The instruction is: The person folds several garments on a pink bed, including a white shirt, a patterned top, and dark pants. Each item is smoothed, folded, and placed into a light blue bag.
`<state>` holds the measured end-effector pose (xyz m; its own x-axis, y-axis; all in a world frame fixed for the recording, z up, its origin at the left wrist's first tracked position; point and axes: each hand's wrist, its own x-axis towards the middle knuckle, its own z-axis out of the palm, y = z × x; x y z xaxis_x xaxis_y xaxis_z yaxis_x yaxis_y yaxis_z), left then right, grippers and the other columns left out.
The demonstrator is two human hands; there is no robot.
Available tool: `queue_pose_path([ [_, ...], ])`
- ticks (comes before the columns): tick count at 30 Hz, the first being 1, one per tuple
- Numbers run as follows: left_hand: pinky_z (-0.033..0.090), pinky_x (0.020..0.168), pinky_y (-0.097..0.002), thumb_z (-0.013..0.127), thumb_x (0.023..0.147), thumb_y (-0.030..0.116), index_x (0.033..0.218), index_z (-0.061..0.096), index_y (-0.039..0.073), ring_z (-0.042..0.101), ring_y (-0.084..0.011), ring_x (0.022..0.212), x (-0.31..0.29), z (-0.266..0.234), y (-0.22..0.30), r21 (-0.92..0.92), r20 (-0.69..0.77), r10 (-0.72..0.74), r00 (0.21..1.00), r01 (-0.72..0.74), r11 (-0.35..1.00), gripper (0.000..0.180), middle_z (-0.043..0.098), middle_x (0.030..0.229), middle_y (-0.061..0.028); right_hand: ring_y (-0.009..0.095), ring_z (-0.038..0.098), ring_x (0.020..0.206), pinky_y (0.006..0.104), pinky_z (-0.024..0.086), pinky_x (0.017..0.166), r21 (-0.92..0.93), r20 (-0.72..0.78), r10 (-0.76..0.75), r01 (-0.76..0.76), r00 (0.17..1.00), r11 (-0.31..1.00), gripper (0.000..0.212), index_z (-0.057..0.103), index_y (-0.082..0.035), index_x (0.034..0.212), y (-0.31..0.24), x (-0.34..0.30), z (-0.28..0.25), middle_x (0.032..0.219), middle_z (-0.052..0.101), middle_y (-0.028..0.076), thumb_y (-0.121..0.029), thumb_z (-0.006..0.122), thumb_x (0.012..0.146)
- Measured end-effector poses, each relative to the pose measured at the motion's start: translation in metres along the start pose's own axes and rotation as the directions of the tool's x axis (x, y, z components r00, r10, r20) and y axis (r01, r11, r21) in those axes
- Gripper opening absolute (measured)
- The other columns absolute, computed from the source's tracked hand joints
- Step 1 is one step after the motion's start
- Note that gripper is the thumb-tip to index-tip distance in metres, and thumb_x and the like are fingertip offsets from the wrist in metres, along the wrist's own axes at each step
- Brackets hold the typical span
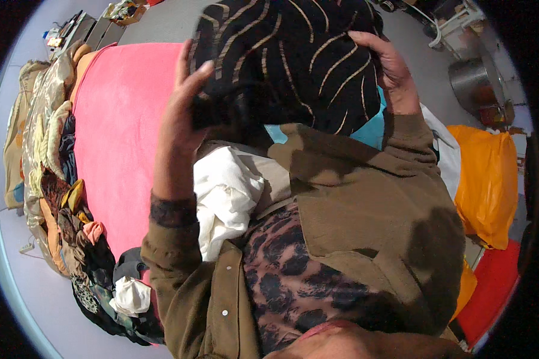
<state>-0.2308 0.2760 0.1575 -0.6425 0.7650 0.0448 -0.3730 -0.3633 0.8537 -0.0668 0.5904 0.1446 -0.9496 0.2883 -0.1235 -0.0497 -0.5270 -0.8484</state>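
Head: left hand [179,113], right hand [396,78] gripping black gold-striped cloth [293,63] at sides.

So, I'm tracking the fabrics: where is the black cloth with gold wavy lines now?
In the head view, the black cloth is at top centre, between the left hand and right hand, right of the pink cloth.

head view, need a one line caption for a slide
Left hand and right hand hold a black cloth with wavy gold lines beside a pink cloth.
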Motion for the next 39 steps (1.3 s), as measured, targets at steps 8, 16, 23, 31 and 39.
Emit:
queue_pose_path([
  [8, 0.048, 0.098, -0.0267, 0.067, 0.094, 0.010, 0.148, 0.045, 0.009, 0.058, -0.0137, 0.113, 0.050, 0.030, -0.069, 0.395, -0.028, -0.085, 0.996, 0.089, 0.914, 0.059, 0.057, 0.134, -0.0079, 0.019, 0.068, 0.099, 0.0327, 0.055, 0.092, -0.064, -0.290, 0.015, -0.036, 0.957, 0.997, 0.029, 0.068, 0.000, 0.116, 0.056, 0.020, -0.092, 0.110, 0.072, 0.010, -0.008, 0.069, 0.089],
  [16, 0.051, 0.095, -0.0309, 0.063, 0.097, 0.015, 0.146, 0.046, 0.004, 0.061, -0.0191, 0.116, 0.034, -0.009, -0.084, 0.394, -0.050, -0.184, 0.982, 0.189, 0.899, 0.052, 0.057, 0.135, -0.0097, 0.026, 0.054, 0.123, 0.0401, 0.038, 0.108, -0.117, -0.374, 0.000, -0.047, 0.928, 0.992, 0.049, 0.064, 0.000, 0.122, 0.175, 0.094, -0.221, 0.130, 0.062, 0.012, -0.021, 0.079, 0.081],
  [23, 0.049, 0.100, -0.0367, 0.057, 0.101, 0.018, 0.145, 0.044, 0.000, 0.060, -0.0258, 0.119, -0.110, -0.081, -0.054, 0.424, -0.426, -0.229, 0.875, 0.417, 0.804, 0.049, 0.056, 0.138, -0.0154, 0.039, 0.056, 0.119, 0.0488, 0.047, 0.098, -0.898, -0.291, -0.217, -0.345, 0.932, -0.272, 0.049, 0.062, -0.007, 0.127, 0.379, 0.067, -0.418, 0.123, 0.063, 0.021, -0.010, 0.071, 0.079],
  [31, 0.049, 0.099, -0.0340, 0.054, 0.103, 0.014, 0.140, 0.051, 0.001, 0.061, -0.0213, 0.116, -0.309, -0.140, 0.001, 0.529, -0.762, 0.322, 0.561, 0.253, 0.810, 0.039, 0.059, 0.134, -0.0132, 0.037, 0.062, 0.098, 0.0487, 0.048, 0.079, -0.683, -0.649, -0.113, -0.510, 0.753, 0.522, 0.025, 0.063, -0.004, 0.108, 0.320, 0.103, -0.353, 0.091, 0.064, 0.018, -0.007, 0.063, 0.084],
  [39, 0.046, 0.102, -0.0332, 0.060, 0.099, 0.010, 0.134, 0.054, -0.003, 0.058, -0.0195, 0.118, -0.402, -0.145, -0.059, 0.573, -0.817, 0.463, 0.342, 0.391, 0.720, 0.038, 0.061, 0.130, -0.0118, 0.019, 0.066, 0.102, 0.0327, 0.053, 0.092, -0.199, -0.062, 0.005, -0.017, 0.998, 0.980, 0.033, 0.061, -0.001, 0.124, 0.175, 0.131, -0.065, 0.114, 0.067, 0.010, -0.025, 0.058, 0.102],
])
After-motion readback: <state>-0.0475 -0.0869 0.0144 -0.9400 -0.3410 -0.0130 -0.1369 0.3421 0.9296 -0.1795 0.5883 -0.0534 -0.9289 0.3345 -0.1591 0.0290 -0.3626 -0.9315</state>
